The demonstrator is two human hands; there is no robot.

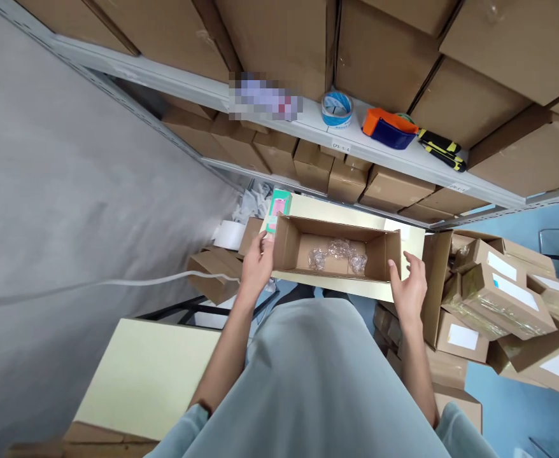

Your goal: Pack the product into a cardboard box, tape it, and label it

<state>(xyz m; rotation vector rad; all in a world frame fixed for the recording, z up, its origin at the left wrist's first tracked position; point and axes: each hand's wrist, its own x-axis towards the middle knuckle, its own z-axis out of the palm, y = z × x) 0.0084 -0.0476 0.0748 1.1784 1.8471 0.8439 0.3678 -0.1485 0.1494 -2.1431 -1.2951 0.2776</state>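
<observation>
A metal shelf point(308, 130) runs across the top, stacked above and below with brown cartons point(279, 38). To the right sits a heap of taped parcels point(503, 292) with white labels.

Below the shelf is a pale yellow counter point(351, 213), and on it lies an open cardboard box point(284, 245), long side across the view, straight ahead of the person. The box is held between both hands, one at each end.

The left hand point(256, 262) is closed on the left end wall, with its fingers curled over the rim. The right hand point(409, 289) is spread open, with palm and thumb laid against the right end near the front corner and the fingers stretched up alongside it rather than wrapped round.

A small green box point(279, 207) stands just behind the left hand, at the back left corner of the open box. Crumpled clear plastic point(339, 249) lies on the box floor, midway between the hands.

On the shelf are an orange and blue tape dispenser point(388, 129), a blue and white tape roll point(337, 109) and a yellow and black tool point(442, 149).
</observation>
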